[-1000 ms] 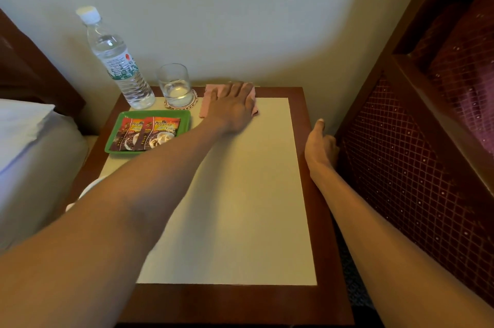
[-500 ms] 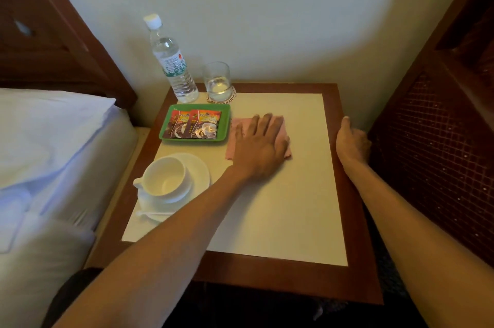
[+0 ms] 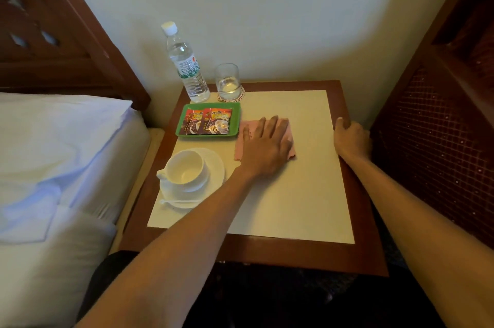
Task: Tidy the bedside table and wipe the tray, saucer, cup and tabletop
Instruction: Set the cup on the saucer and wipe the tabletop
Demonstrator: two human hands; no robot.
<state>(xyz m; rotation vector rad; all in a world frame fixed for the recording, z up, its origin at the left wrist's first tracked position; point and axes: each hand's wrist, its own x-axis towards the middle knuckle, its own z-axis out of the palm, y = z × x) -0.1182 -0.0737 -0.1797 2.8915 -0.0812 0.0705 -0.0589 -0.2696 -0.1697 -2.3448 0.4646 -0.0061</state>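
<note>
Wood-framed bedside table [image 3: 355,260] with cream inset standing against a plain wall | folded pink cloth [image 3: 290,137] lying mid-top, just right of green rectangular tray [image 3: 235,119] | left hand [image 3: 267,145] pressing flat on it, fingers spread | right hand [image 3: 351,139] curling over right edge | round white cup [image 3: 185,171] sitting on saucer [image 3: 215,164], front-left.

The left hand [image 3: 268,145] lies flat, palm down with its fingers [image 3: 272,127] spread, on a pink cloth [image 3: 290,137] on the cream tabletop [image 3: 294,194], the cloth showing past the fingertips and to either side of them. Just left of those fingers sits the green tray [image 3: 235,113] holding sachets [image 3: 207,121], with the glass [image 3: 228,81] and water bottle [image 3: 185,65] beyond it, and the white cup [image 3: 184,171] on its saucer [image 3: 215,164] beside the wrist. The right hand [image 3: 351,139] grips the table's right wooden edge, fingers curled over it.
</note>
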